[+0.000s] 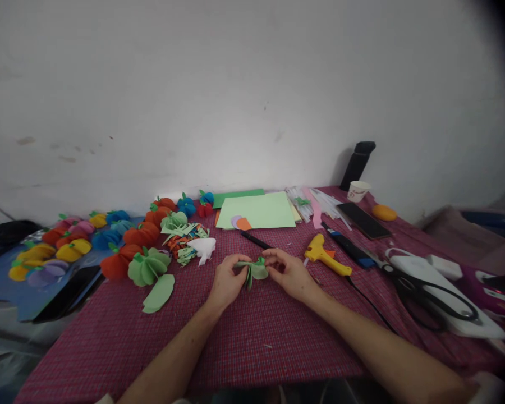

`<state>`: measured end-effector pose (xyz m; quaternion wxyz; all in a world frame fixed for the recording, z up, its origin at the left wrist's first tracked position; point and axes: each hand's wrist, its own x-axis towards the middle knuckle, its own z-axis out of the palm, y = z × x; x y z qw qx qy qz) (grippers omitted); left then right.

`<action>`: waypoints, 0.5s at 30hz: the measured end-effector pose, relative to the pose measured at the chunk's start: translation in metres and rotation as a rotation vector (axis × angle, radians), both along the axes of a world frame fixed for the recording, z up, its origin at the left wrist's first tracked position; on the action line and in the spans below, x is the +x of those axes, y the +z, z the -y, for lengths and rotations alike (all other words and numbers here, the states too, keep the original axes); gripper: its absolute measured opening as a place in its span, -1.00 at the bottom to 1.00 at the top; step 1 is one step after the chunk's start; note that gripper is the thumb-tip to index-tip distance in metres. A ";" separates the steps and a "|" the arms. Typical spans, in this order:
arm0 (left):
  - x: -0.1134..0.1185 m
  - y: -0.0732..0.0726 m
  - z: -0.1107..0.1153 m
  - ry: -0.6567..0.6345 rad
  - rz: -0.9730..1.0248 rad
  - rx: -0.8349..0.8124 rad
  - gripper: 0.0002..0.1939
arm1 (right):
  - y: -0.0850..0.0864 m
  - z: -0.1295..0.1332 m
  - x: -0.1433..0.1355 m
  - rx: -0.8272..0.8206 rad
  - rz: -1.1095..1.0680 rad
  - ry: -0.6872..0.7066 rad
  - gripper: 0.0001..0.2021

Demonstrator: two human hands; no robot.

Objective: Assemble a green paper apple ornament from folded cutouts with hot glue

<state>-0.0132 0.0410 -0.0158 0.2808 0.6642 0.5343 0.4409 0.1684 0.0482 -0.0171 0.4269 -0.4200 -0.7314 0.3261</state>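
Observation:
Between my two hands, just above the red checked cloth (252, 336), is a light green paper pumpkin (258, 271) with a darker green stem on top; its folded leaves fan out. My left hand (230, 278) pinches its left side between thumb and fingers. On the other side my right hand (289, 274) has thumb and fingertips closed at the pumpkin's right edge and stem. A finished-looking light green paper pumpkin (148, 266) rests to the left, beside loose green paper pieces (159, 293). Right of my right hand lies a yellow glue gun (326, 255).
Several coloured paper pumpkins (142, 235) crowd the left side near paper scraps (187, 245). Paper sheets (258, 210) and a black pen (255, 240) lie ahead. At right are a utility knife (349, 247), scissors (425, 292), a phone (363, 220), a paper cup (357, 192) and a black bottle (357, 166).

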 end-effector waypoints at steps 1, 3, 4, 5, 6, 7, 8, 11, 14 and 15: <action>0.000 0.001 0.000 -0.001 0.008 -0.001 -0.82 | 0.000 0.000 0.000 -0.001 0.003 -0.011 -0.68; 0.000 0.002 0.000 0.001 0.026 0.001 -0.81 | 0.000 -0.001 0.001 -0.001 -0.002 -0.029 -0.70; 0.000 0.003 0.000 0.003 0.030 0.005 -0.80 | 0.000 -0.001 0.001 0.001 -0.007 -0.034 -0.70; 0.000 0.003 0.000 0.005 0.032 0.012 -0.80 | 0.000 -0.002 0.001 0.001 -0.013 -0.038 -0.71; -0.001 0.003 -0.001 0.008 0.030 0.021 -0.80 | 0.001 -0.002 0.001 -0.001 -0.018 -0.038 -0.71; -0.001 0.002 -0.001 0.009 0.026 0.027 -0.81 | 0.001 -0.002 0.001 -0.005 -0.023 -0.037 -0.70; -0.002 0.002 -0.002 0.008 0.021 0.029 -0.83 | 0.001 -0.002 0.001 -0.007 -0.028 -0.037 -0.69; -0.003 0.001 -0.002 0.006 0.004 0.007 -0.86 | 0.005 -0.001 0.001 -0.001 -0.036 -0.047 -0.68; -0.003 0.001 -0.001 0.009 0.004 -0.006 -0.87 | 0.011 0.001 0.002 0.004 -0.006 -0.094 -0.76; -0.003 0.002 0.000 0.007 0.007 -0.003 -0.87 | 0.013 0.003 0.002 0.007 0.017 -0.113 -0.80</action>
